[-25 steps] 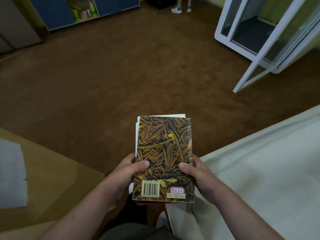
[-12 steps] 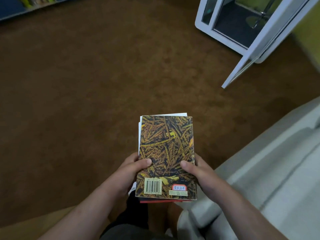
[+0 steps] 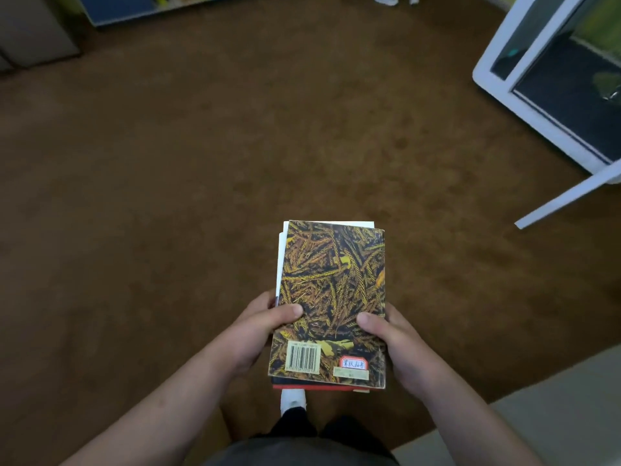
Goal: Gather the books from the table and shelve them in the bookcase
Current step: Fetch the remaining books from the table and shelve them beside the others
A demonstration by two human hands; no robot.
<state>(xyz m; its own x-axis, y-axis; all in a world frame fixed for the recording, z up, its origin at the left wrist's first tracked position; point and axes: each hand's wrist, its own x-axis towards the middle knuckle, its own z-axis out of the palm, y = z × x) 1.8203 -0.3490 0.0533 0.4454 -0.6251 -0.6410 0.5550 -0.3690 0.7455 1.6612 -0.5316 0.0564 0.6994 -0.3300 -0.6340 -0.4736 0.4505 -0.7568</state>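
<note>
We hold a stack of books (image 3: 331, 297) over the brown carpet (image 3: 168, 196), wheat-patterned cover uppermost. Left hand (image 3: 258, 334) grips its left edge, right hand (image 3: 393, 344) its right, thumbs on top.

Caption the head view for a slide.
Left hand and right hand grip a stack of books, wheat-patterned cover on top, above brown carpet.
</note>
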